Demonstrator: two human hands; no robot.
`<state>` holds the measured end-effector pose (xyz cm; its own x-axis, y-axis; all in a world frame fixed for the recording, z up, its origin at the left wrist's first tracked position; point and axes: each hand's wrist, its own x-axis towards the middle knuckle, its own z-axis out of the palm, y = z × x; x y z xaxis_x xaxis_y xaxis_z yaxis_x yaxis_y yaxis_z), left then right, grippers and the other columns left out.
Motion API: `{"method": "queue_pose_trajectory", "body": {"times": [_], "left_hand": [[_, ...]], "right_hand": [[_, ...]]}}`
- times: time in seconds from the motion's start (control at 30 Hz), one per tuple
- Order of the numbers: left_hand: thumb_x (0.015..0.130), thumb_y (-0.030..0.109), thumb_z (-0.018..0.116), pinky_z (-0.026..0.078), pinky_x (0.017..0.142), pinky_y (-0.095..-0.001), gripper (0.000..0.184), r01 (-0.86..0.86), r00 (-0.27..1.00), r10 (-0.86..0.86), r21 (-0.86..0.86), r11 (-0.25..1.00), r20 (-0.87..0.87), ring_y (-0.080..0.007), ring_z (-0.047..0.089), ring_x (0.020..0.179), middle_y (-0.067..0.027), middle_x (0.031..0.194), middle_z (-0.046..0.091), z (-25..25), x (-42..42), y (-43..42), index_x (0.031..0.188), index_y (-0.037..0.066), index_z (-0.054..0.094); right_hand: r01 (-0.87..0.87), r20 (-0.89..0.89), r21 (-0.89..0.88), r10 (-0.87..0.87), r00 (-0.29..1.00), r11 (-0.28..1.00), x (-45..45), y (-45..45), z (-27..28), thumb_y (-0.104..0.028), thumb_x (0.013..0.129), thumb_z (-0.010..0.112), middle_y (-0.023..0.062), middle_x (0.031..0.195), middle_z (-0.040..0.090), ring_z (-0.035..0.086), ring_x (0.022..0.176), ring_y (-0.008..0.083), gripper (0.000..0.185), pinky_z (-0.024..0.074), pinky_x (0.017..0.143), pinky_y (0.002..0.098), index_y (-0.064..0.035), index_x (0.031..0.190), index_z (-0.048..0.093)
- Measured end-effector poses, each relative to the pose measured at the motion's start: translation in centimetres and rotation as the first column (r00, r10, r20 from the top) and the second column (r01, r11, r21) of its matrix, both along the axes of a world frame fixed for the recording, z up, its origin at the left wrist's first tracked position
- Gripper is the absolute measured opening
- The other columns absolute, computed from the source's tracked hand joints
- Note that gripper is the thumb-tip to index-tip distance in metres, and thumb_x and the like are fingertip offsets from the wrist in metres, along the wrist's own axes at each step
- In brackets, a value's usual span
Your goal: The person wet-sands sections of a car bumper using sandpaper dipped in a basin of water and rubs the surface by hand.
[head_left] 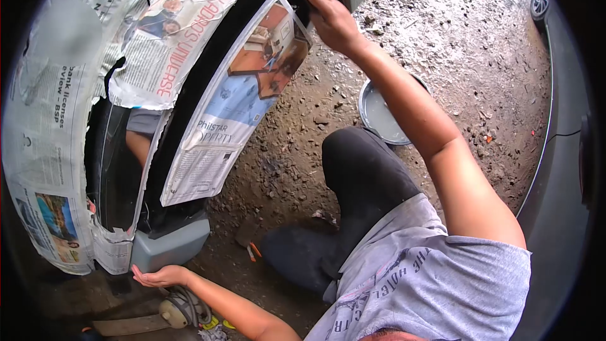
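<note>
My right hand is at the top, fingers stretched out and close together, laid along the dark end of a car bumper. Whether anything thin lies under those fingers I cannot tell. My left hand, palm up with slightly curved fingers, is just below the bumper's grey corner. It holds nothing that I can see, and contact with the corner is unclear. Newspaper sheets cover the bodywork, and another newspaper piece covers a panel between my hands. A shiny dark strip shows between the sheets.
A round basin of greyish liquid stands on the stony ground, partly behind my right forearm. At the lower left lies a corded power tool beside a wooden board. Another car stands along the right edge.
</note>
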<state>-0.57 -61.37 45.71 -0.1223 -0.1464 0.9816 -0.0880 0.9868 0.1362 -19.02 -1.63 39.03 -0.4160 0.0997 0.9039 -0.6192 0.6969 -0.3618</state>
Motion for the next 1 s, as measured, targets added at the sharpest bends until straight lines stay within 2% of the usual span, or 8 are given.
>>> {"method": "queue_pose_trajectory", "body": {"times": [0.2, 0.4, 0.47, 0.53, 0.63, 0.8, 0.87, 1.0], "left_hand": [[0.107, 0.025, 0.022, 0.033, 0.114, -0.0472, 0.054, -0.093, 0.995, 0.095, -0.076, 0.993, 0.02, -0.0342, 0.052, 0.121, -0.0192, 0.121, 0.064, -0.1, -0.1, -0.7, 0.114, -0.007, 0.065], [0.107, 0.025, 0.023, 0.036, 0.111, -0.0472, 0.053, -0.116, 0.993, 0.116, -0.096, 0.989, 0.0, -0.0343, 0.054, 0.119, -0.0191, 0.119, 0.065, -0.2, -0.5, -0.9, 0.113, -0.006, 0.065], [0.107, 0.022, 0.025, 0.038, 0.108, -0.0468, 0.05, -0.119, 0.993, 0.117, -0.081, 0.99, -0.029, -0.0345, 0.056, 0.114, -0.0177, 0.117, 0.066, 0.0, -0.6, 0.1, 0.113, -0.005, 0.066], [0.106, 0.024, 0.024, 0.038, 0.109, -0.0468, 0.052, -0.109, 0.994, 0.108, -0.099, 0.989, -0.021, -0.0345, 0.055, 0.117, -0.0193, 0.12, 0.065, -0.3, -0.5, -0.4, 0.113, -0.006, 0.066], [0.106, 0.025, 0.024, 0.038, 0.107, -0.0466, 0.053, -0.125, 0.992, 0.124, -0.075, 0.989, -0.019, -0.0344, 0.055, 0.117, -0.02, 0.12, 0.064, -0.1, -0.8, 0.1, 0.113, -0.006, 0.066], [0.106, 0.027, 0.026, 0.04, 0.104, -0.0459, 0.053, -0.109, 0.994, 0.105, -0.101, 0.989, -0.044, -0.0338, 0.056, 0.115, -0.0192, 0.117, 0.065, -0.2, -0.8, -0.6, 0.111, -0.006, 0.067], [0.106, 0.028, 0.026, 0.04, 0.103, -0.0458, 0.053, -0.114, 0.993, 0.111, -0.068, 0.991, -0.039, -0.0338, 0.056, 0.115, -0.0193, 0.117, 0.065, 0.0, -0.6, -0.1, 0.11, -0.006, 0.067], [0.107, 0.028, 0.026, 0.04, 0.102, -0.0459, 0.054, -0.153, 0.988, 0.15, -0.135, 0.979, -0.03, -0.0341, 0.057, 0.114, -0.02, 0.118, 0.065, -0.2, -0.7, -0.7, 0.11, -0.006, 0.068]], "right_hand": [[-0.028, -0.039, -0.024, 0.027, 0.999, 0.999, -1.2, 1.4, -0.4, 0.012, 0.077, 0.051, 0.0223, 0.154, 0.037, 0.033, 0.144, 0.0384, 0.073, 0.0298, 0.119, 0.0412, -0.0033, 0.148, 0.04], [0.069, 0.102, 0.153, -0.085, 0.991, 0.986, 0.2, -0.3, -0.5, 0.009, 0.078, 0.055, 0.0178, 0.159, 0.029, 0.029, 0.147, 0.0307, 0.079, 0.0307, 0.118, 0.0428, -0.0074, 0.152, 0.035], [-0.028, -0.002, 0.047, 0.028, 1.0, 0.999, -0.2, 1.0, 0.1, 0.006, 0.083, 0.054, 0.0181, 0.16, 0.028, 0.027, 0.148, 0.0305, 0.075, 0.0276, 0.12, 0.04, -0.0083, 0.153, 0.034], [-0.154, 0.051, -0.128, 0.162, 0.986, 0.98, 0.7, -0.8, 0.2, -0.012, 0.096, 0.05, 0.0171, 0.161, 0.025, 0.02, 0.151, 0.0296, 0.06, 0.0207, 0.121, 0.0368, -0.0073, 0.153, 0.035], [-0.197, 0.16, 0.001, 0.195, 0.968, 0.98, 0.3, 0.1, 0.1, -0.036, 0.105, 0.032, 0.0197, 0.164, 0.016, 0.012, 0.153, 0.0318, 0.064, 0.0132, 0.123, 0.0419, 0.0009, 0.156, 0.021], [-0.111, -0.03, -0.162, 0.108, 0.994, 0.981, -2.0, -0.3, -1.3, -0.031, 0.104, 0.039, 0.0181, 0.162, 0.025, 0.019, 0.151, 0.0308, 0.056, 0.0167, 0.122, 0.0388, -0.0044, 0.153, 0.032], [-0.252, -0.068, -0.092, 0.246, 0.967, 0.963, -0.3, -1.7, -1.5, -0.034, 0.104, 0.043, 0.0158, 0.162, 0.025, 0.023, 0.15, 0.0312, 0.057, 0.0248, 0.12, 0.0407, -0.0064, 0.152, 0.034], [-0.028, 0.092, 0.049, 0.023, 0.995, 0.998, -0.4, 1.1, -0.3, -0.034, 0.104, 0.042, 0.0136, 0.161, 0.028, 0.022, 0.151, 0.0285, 0.056, 0.0227, 0.121, 0.0433, -0.0058, 0.152, 0.036]]}}
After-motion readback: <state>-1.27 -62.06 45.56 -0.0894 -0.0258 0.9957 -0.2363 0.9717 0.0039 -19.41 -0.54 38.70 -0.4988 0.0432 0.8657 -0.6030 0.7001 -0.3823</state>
